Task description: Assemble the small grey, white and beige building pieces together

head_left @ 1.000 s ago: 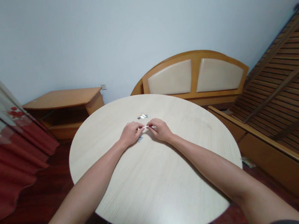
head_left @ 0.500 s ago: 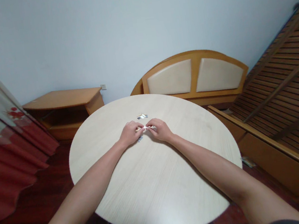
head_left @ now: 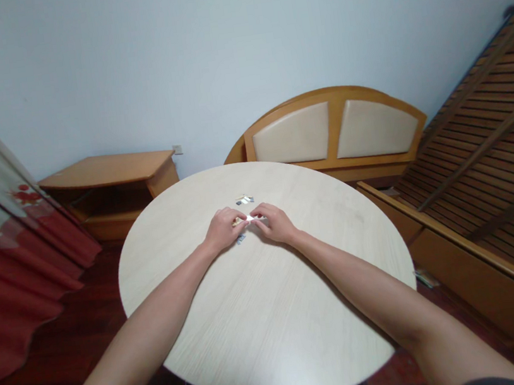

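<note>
Over the round pale wooden table (head_left: 274, 317), my left hand (head_left: 224, 229) and my right hand (head_left: 274, 220) meet with their fingertips almost together. Both pinch a small, bright white piece (head_left: 250, 218) from its two sides; it is too small and glaring to tell its kind. Just beyond the fingers lies a little group of shiny flat pieces (head_left: 245, 200), silver and dark. Close under my left hand, partly covered by it, is a small greyish printed piece (head_left: 241, 238).
Behind the table stand a low wooden cabinet (head_left: 110, 168) on the left and a padded headboard (head_left: 325, 132) against the wall. A slatted wooden bed base (head_left: 495, 152) leans at the right. Red and white curtains (head_left: 2, 254) hang at the left.
My right fingers have shifted slightly, and a little more of the white piece shows between the hands. Otherwise the arms and the pieces on the table stay in place.
</note>
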A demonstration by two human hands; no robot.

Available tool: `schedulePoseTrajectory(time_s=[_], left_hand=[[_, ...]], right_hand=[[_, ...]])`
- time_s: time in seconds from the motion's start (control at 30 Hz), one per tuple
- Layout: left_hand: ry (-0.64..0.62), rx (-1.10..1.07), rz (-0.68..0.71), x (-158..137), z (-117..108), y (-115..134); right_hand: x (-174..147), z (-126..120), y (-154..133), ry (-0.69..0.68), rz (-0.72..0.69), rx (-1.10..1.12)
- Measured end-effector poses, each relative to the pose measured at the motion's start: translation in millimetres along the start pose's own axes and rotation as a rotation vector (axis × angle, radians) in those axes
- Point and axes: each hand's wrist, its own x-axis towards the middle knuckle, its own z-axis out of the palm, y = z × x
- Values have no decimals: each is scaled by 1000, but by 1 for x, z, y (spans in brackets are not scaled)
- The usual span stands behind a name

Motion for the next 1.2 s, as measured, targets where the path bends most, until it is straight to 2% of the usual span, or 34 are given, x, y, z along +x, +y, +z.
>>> schedulePoseTrajectory(time_s=[0.23, 0.37, 0.43, 0.63, 0.9, 1.2], left_hand=[[-6, -15, -23, 0, -2, 3], [24, -28, -22, 0, -3, 4], [25, -18, -30, 0, -3, 4], [20, -1, -43, 1, -3, 3], [22, 1, -49, 0, -3, 2], [19, 9, -47, 0, -1, 0]], right_hand=[[2, -1, 5, 27, 8, 74], [2, -11, 23, 135, 123, 156], [0, -19, 34, 144, 188, 168], [-9, -36, 54, -24, 259, 180], [-11, -44, 51, -345, 399, 133], [-8, -45, 45, -412, 375, 208]])
